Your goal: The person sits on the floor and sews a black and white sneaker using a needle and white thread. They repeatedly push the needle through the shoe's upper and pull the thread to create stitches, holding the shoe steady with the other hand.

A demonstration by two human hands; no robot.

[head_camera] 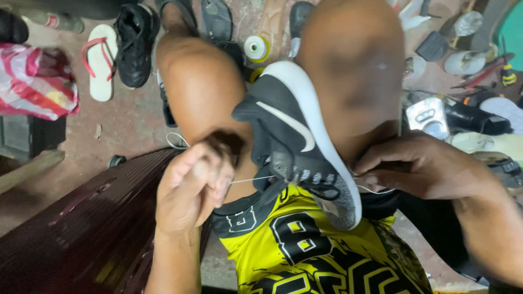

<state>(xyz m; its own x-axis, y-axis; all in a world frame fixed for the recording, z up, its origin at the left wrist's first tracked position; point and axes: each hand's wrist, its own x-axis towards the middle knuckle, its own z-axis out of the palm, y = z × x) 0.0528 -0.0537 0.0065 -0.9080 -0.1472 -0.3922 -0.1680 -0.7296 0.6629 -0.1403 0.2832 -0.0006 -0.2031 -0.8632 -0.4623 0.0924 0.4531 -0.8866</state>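
Note:
A black sneaker [291, 136] with a white sole lies on its side, clamped between my two bare knees. A thin white thread [248, 179] runs taut from the shoe's toe area to my left hand [190, 188], which is closed on a dark-handled tool that is mostly hidden in the fist. My right hand [419, 166] pinches the thread on the other side of the sole, by the toe end. Both hands sit just below the shoe, above my yellow and black jersey.
A dark wooden bench [81, 228] lies at the lower left. A thread spool [256, 48], a black shoe [133, 43], a white flip-flop [101, 60] and a red striped bag [35, 81] lie on the floor. Tools and shoe parts clutter the right side [463, 65].

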